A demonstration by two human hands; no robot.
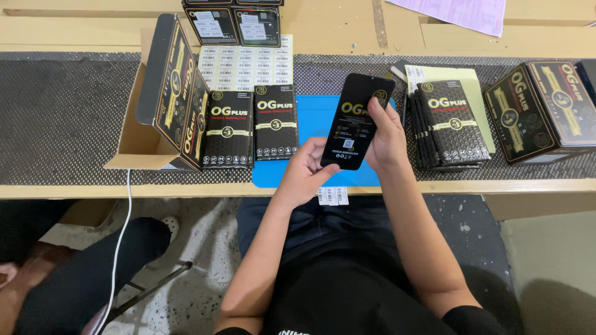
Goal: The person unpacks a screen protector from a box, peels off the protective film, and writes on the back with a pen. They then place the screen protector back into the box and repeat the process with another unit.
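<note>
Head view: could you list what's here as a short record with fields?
left hand: grips the lower end of a flat black packet
right hand: holds the packet's right edge
under the hands: blue mat
left of mat: two black packets, open cardboard box
right of mat: stack of black packets
bench edge: label strip

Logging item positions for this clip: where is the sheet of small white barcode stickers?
In the head view, the sheet of small white barcode stickers lies flat at the bench's far edge, left of centre, just beyond two flat black packets and right of the open cardboard box.
</note>
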